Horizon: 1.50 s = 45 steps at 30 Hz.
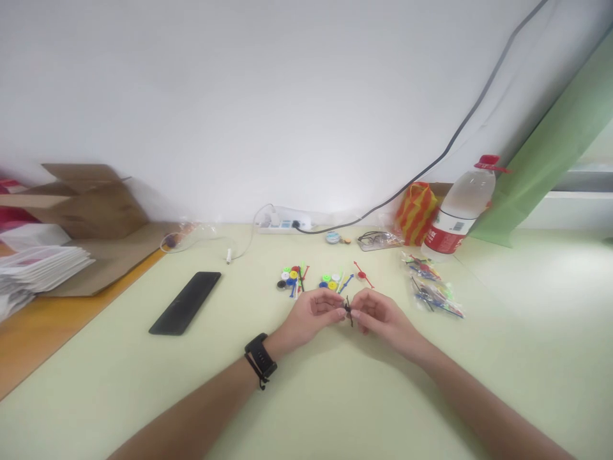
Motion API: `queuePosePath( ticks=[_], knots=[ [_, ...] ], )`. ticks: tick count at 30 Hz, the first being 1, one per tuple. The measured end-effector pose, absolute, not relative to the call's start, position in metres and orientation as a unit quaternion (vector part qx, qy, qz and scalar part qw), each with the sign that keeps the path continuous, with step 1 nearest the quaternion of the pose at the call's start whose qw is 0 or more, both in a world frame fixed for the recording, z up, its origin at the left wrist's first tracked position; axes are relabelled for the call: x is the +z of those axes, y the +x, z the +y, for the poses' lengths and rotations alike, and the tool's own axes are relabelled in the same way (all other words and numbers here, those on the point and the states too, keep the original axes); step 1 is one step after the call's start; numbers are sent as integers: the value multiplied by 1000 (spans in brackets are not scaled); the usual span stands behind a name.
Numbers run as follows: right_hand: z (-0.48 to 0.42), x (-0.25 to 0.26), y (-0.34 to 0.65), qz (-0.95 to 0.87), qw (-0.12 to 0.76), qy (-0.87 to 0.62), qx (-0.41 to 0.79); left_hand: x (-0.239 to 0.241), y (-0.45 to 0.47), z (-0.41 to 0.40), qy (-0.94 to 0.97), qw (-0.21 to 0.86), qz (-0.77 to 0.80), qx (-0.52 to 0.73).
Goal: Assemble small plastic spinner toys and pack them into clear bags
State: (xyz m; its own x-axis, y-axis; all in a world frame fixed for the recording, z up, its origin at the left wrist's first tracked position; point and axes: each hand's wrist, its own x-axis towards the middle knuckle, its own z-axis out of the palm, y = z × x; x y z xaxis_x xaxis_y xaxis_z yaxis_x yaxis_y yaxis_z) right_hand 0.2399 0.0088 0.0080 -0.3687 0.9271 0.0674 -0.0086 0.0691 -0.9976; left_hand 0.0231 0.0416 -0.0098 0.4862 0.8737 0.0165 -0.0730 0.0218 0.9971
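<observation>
My left hand [311, 314] and my right hand [385, 318] meet in the middle, low over the table. Between their fingertips is a small black arrow spinner [348, 312], pinched from both sides; its centre is partly covered by fingers. Just beyond my left hand lie round discs [286, 275] in several colours with loose plastic arrows [301, 278]. A second group of discs [328, 281] sits behind the fingertips, a blue arrow [347, 283] beside it. Further right, a red arrow spinner [363, 275] lies on the table.
Clear bags of parts [435, 297] lie right, before a large bottle [460, 207] and a striped bag [416, 214]. A power strip [283, 221] stands against the wall. Left are a black phone-like slab [186, 303], a cable plug [228, 255], a cardboard box [98, 204] and stacked white packets [45, 265].
</observation>
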Motion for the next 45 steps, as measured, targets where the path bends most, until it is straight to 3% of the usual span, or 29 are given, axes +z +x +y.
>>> queuePosePath(
  ticks=[8, 14, 19, 22, 29, 34, 45],
  knots=[
    [6, 5, 242, -601, 453, -404, 521, -9, 24, 42, 574, 628, 352, 389],
    [10, 8, 245, -643, 370, -426, 517, -6, 26, 41, 559, 631, 352, 407],
    [10, 11, 244, -634, 394, -433, 505, -7, 26, 42, 560, 633, 351, 404],
    [12, 7, 244, -647, 411, -456, 452, -6, 26, 42, 561, 632, 351, 403],
    [31, -18, 266, -715, 411, -536, 181, -4, 27, 41, 557, 633, 357, 402],
    [43, -29, 278, -738, 356, -546, 175, -4, 26, 41, 562, 629, 361, 397],
    [41, -24, 279, -693, 358, -609, 142, -5, 23, 41, 573, 627, 365, 382]
  ],
)
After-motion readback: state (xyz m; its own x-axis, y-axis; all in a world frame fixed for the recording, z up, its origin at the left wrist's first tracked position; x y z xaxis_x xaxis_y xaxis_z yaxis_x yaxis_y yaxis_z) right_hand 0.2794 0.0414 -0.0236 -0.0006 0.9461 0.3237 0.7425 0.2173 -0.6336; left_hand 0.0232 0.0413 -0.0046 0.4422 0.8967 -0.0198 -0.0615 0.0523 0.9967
